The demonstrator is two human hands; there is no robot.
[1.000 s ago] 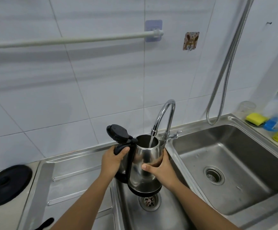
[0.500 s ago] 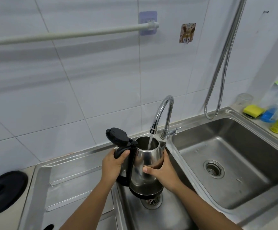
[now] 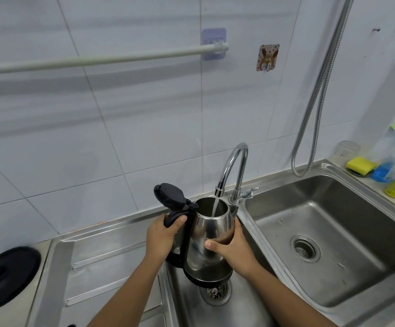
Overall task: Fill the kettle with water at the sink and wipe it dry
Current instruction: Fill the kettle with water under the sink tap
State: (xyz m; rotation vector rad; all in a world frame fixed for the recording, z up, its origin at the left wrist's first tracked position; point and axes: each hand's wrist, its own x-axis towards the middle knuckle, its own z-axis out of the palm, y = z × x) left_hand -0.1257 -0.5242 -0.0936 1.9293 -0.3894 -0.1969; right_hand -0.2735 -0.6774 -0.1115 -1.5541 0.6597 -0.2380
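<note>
Both hands [image 3: 162, 234] around kettle [image 3: 209, 241] under faucet [image 3: 233, 171]

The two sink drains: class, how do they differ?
The left drain sits in the narrow basin, partly hidden under the kettle; the right drain lies fully exposed in the wide basin. The left looks darker, the right shinier. Both are round metal strainers.

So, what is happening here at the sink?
A person is filling a steel kettle under the running faucet. The left hand grips the black handle, and the right hand steadies the body. The lid stands open, and water streams into the kettle over the small left basin. No wiping yet.
</note>
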